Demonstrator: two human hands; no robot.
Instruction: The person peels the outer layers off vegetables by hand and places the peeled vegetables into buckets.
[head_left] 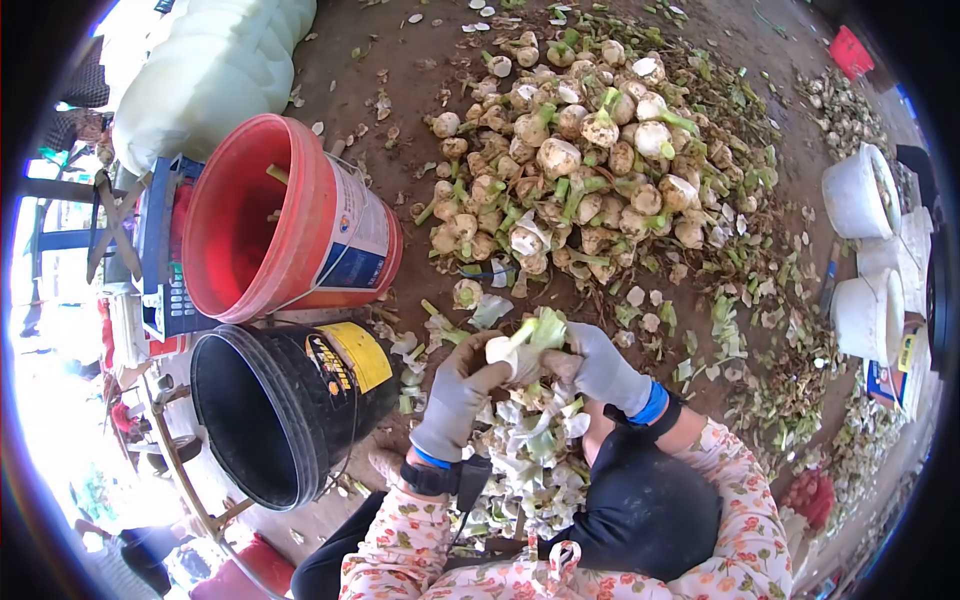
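Note:
In front of my knees, both gloved hands meet at a pale garlic bulb [505, 352] with loose white and light-green outer leaves. My left hand [455, 393] closes its thumb and fingers around the bulb from the left. My right hand [604, 368] pinches the leafy skin [543, 332] on the right side. Both gloves are grey, with blue cuffs and dark bands at the wrists. Below the hands lies a heap of white peelings [530, 455]. Ahead, a large pile of soil-stained bulbs [575, 160] with green stem stubs covers the ground.
At left, a red bucket [235, 290] and a black bucket [262, 335] tilt with their mouths facing left. A blue crate [160, 250] stands behind them. White buckets [862, 195] stand at right. Leaf scraps [775, 370] litter the ground. A pale bulging sack [210, 75] lies upper left.

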